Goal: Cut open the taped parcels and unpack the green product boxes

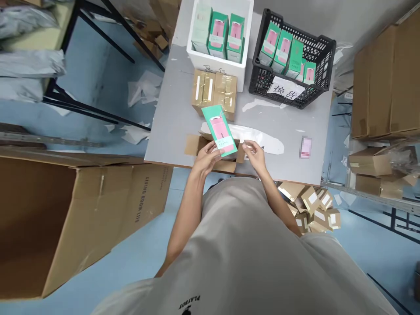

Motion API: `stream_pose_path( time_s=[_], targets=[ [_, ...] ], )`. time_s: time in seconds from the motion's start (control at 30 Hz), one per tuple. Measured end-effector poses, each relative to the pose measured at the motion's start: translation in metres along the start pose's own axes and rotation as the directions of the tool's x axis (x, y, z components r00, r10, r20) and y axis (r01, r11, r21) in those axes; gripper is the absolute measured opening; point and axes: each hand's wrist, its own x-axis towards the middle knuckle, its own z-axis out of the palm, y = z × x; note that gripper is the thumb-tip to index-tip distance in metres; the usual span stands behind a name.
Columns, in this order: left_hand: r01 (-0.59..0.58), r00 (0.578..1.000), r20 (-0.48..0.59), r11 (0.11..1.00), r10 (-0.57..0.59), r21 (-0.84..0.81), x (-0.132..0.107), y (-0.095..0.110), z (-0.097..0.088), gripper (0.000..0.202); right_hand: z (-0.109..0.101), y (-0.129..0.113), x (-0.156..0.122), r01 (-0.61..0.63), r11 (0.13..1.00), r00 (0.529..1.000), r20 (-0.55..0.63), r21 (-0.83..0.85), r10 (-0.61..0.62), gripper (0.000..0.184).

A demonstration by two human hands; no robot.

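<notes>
My left hand (206, 158) grips the lower end of a green product box (218, 127) with a pink device pictured on its front. The box is held tilted over an opened small cardboard box (226, 166), whose flaps stand out to the sides at the table's front edge. At that carton's right flap, my right hand (255, 154) has its thumb and fingers closed on the edge. Just behind the product box are taped brown cartons (215, 89). A white plastic mailer (262, 138) lies flat beside and behind the opened carton.
On the grey table (177, 109) stand a white bin (216, 64) and a black crate (295, 94), both containing green boxes. A small pink item (306, 147), blurred, lies at the right. A large carton (118, 205) stands left; small cartons (315, 210) are piled on the floor.
</notes>
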Motion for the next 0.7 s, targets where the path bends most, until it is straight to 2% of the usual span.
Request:
stream_pose_path(
  time_s=[0.1, 0.17, 0.27, 0.33, 0.43, 0.53, 0.6, 0.7],
  targets=[
    [-0.021, 0.999, -0.046, 0.999, 0.022, 0.031, 0.001, -0.006, 0.024, 0.083, 0.0, -0.007, 0.013, 0.138, 0.983, 0.989, 0.06, -0.124, -0.131, 0.059],
    [-0.074, 0.993, -0.082, 0.993, 0.082, 0.093, -0.001, -0.01, 0.04, 0.081, 0.006, -0.01, 0.02, 0.172, 0.966, 0.984, 0.082, -0.191, -0.159, 0.062],
    [-0.178, 0.972, -0.116, 0.96, 0.206, 0.215, -0.006, -0.014, 0.059, 0.077, 0.011, -0.009, 0.034, 0.146, 0.955, 0.989, 0.04, -0.257, -0.141, 0.06],
    [-0.198, 0.968, -0.108, 0.953, 0.227, 0.232, -0.01, -0.015, 0.065, 0.077, 0.008, -0.004, 0.044, 0.101, 0.972, 0.995, 0.01, -0.21, -0.101, 0.054],
    [-0.105, 0.992, -0.059, 0.985, 0.114, 0.141, -0.015, -0.015, 0.063, 0.077, -0.007, 0.006, 0.057, -0.009, 1.0, 1.0, 0.027, 0.009, 0.009, 0.048],
    [0.034, 0.999, 0.01, 0.997, -0.035, 0.073, -0.014, -0.017, 0.057, 0.077, -0.024, 0.016, 0.059, -0.089, 0.974, 0.996, 0.012, 0.208, 0.088, 0.05],
    [0.089, 0.994, 0.056, 0.993, -0.093, 0.072, -0.011, -0.019, 0.055, 0.077, -0.03, 0.021, 0.052, -0.103, 0.956, 0.993, -0.021, 0.275, 0.113, 0.05],
    [0.101, 0.989, 0.1, 0.991, -0.109, 0.09, -0.006, -0.023, 0.055, 0.072, -0.032, 0.024, 0.039, -0.111, 0.942, 0.989, -0.057, 0.318, 0.136, 0.051]
  ],
)
